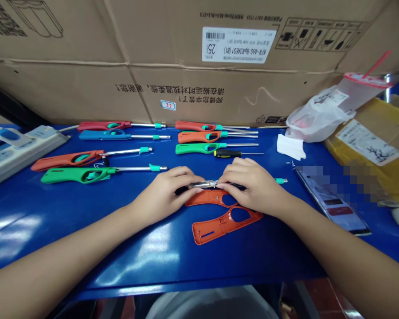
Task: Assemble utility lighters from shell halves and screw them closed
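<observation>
My left hand is closed around a lighter's fuel tank, its clear end with metallic fittings poking out past the fingertips. My right hand pinches the lighter's inner parts at that same end, thumb and fingers together; the exact piece is mostly hidden. Beyond the right hand shows a metal tip with a teal collar. Just below the hands lie two orange lighter shell halves: the upper half is partly covered by the right hand, the lower half shows its hollow inside.
Several assembled lighters, including a green one and a blue one, lie left and behind. A yellow-black screwdriver lies behind my hands. Rightward are a phone, tissue, bagged cup and parcel. A power strip sits left.
</observation>
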A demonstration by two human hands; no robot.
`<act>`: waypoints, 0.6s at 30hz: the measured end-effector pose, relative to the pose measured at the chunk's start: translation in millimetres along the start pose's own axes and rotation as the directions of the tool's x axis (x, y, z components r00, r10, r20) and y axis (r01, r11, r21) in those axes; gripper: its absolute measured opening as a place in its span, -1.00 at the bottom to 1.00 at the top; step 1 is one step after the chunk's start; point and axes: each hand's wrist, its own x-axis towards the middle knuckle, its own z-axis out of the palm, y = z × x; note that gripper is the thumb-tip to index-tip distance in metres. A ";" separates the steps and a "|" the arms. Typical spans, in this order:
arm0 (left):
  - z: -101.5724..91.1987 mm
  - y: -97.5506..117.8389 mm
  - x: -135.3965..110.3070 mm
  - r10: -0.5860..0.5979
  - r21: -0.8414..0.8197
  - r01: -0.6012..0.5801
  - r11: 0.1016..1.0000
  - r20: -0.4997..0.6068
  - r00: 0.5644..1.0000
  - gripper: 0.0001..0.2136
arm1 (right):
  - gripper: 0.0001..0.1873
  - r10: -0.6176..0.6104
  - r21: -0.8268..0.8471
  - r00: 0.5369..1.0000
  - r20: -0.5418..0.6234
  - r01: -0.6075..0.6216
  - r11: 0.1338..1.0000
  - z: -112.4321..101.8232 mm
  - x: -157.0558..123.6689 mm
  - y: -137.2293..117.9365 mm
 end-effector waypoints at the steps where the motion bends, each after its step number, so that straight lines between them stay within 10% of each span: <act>1: -1.1 0.1 0.5 -0.002 0.001 0.002 1.000 -0.002 1.000 -0.80 | -0.82 -0.010 -0.006 1.000 0.007 0.010 1.000 -0.3 -0.2 0.1; 18: -10.5 4.5 3.8 -0.055 -0.058 0.061 0.996 0.095 0.994 -0.84 | -0.74 -0.072 -0.055 0.993 0.091 0.077 0.995 -3.7 -1.3 -2.1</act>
